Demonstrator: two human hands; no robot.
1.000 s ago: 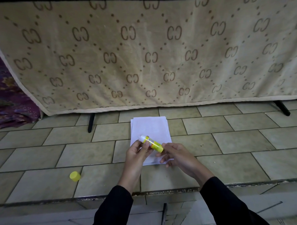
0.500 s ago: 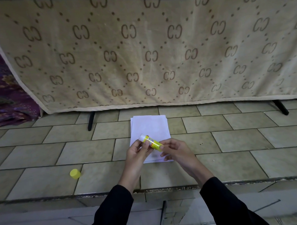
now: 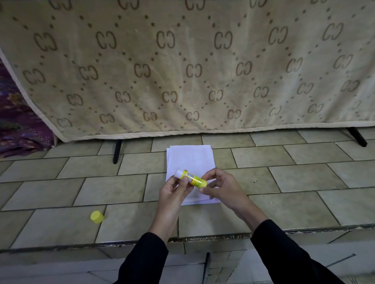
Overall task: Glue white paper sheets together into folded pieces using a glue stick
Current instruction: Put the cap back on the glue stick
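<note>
While held over the near end of the white paper sheets [image 3: 190, 157], the uncapped glue stick [image 3: 192, 178] points its white tip toward 10 o'clock. Left hand [image 3: 173, 192] grips the barrel near the tip; right hand [image 3: 221, 188] pinches the base end. Yellow cap [image 3: 97, 216] lies on the tiled ledge [image 3: 291, 208], well apart at 8 o'clock from the sheets.

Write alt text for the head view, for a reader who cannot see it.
An uncapped yellow glue stick is held over white paper sheets on a tiled surface; the left hand grips it near the white tip, the right hand pinches its base. Its yellow cap lies on the tiles to the left.
</note>
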